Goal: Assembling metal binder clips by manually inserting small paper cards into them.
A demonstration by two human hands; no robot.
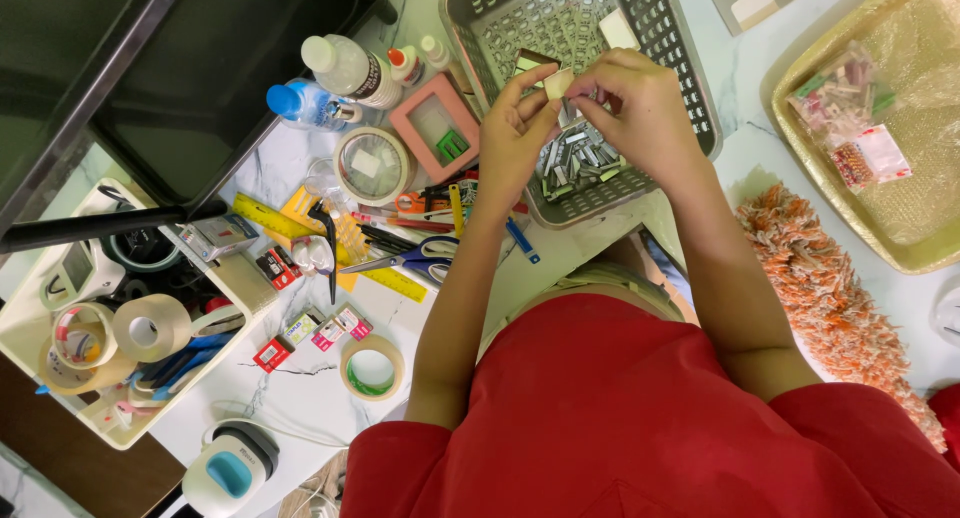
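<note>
Cluttered marble desk: our left hand [515,128] and right hand [640,108] pinch a small cream box [556,83] between them, above the grey basket [680,68].

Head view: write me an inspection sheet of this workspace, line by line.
Surface: white marble-pattern table, crowded on its left half.
Job's things: small cream-coloured box held by both hands above the grey perforated plastic basket, which holds a heap of small metallic pieces.
Clutter: yellow ruler, blue-handled scissors, tape rolls, clear bottles, pink square frame, cream bin of tapes.
Hands: left hand and right hand both pinch the box.
Cables: thin white cord by a white-and-blue device.
Surroundings: orange fluffy duster, gold tray.
</note>
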